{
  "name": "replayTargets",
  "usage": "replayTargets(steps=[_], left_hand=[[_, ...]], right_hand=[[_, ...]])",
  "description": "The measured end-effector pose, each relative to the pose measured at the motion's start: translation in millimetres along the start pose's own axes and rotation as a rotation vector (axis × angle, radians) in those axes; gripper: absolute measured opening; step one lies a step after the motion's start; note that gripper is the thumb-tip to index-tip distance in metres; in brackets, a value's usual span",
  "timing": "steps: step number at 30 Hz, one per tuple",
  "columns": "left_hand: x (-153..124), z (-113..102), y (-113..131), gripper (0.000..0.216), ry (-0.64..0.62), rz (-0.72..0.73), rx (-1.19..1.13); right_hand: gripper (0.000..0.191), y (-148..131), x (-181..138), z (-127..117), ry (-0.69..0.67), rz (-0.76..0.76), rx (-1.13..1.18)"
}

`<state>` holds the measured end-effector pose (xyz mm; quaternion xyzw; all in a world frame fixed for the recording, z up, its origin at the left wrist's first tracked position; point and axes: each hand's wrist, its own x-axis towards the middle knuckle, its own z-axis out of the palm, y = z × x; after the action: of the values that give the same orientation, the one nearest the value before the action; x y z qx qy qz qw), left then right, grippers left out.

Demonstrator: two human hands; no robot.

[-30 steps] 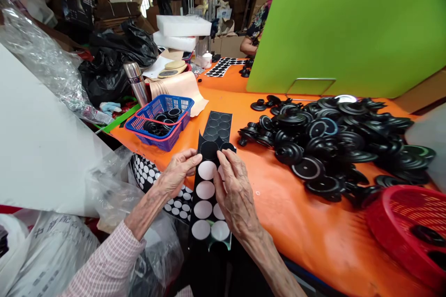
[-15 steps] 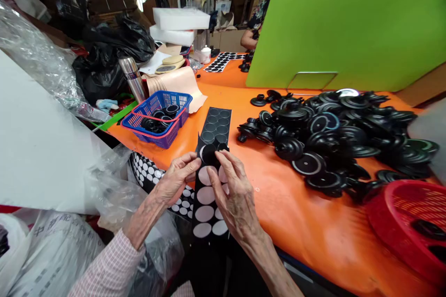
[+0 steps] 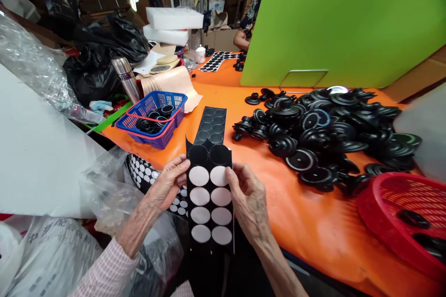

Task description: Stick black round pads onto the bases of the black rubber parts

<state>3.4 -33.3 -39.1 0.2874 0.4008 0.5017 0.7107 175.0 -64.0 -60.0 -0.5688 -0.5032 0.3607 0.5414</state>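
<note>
I hold a black sheet (image 3: 210,197) with round white holes where pads have come out, upright over the near edge of the orange table (image 3: 306,222). My left hand (image 3: 169,184) pinches its left edge and my right hand (image 3: 248,199) grips its right edge. Two black round pads remain at the sheet's top. A second black sheet (image 3: 212,125) of round pads lies flat on the table just beyond. A large heap of black round suction-cup parts (image 3: 324,134) covers the table to the right.
A blue basket (image 3: 151,118) with black rings sits at the left, a steel flask (image 3: 125,79) behind it. A red basket (image 3: 407,218) is at the right edge. A green board (image 3: 341,23) stands behind the heap. Another person (image 3: 247,28) works at the far end.
My right hand has left the top pad and moved to the sheet's right edge. The sheet now faces me flat, held by both hands, a little nearer to me.
</note>
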Motion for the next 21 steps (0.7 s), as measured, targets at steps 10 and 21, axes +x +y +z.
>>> replayTargets(steps=[10, 21], left_hand=[[-52, -45, -42, 0.037, 0.102, -0.213, 0.02], [-68, -199, -62, 0.022, 0.768, -0.339, -0.211]], right_hand=[[0.043, 5, -25, -10, -0.144, 0.123, -0.216], [0.048, 44, -26, -25, -0.077, 0.057, -0.661]])
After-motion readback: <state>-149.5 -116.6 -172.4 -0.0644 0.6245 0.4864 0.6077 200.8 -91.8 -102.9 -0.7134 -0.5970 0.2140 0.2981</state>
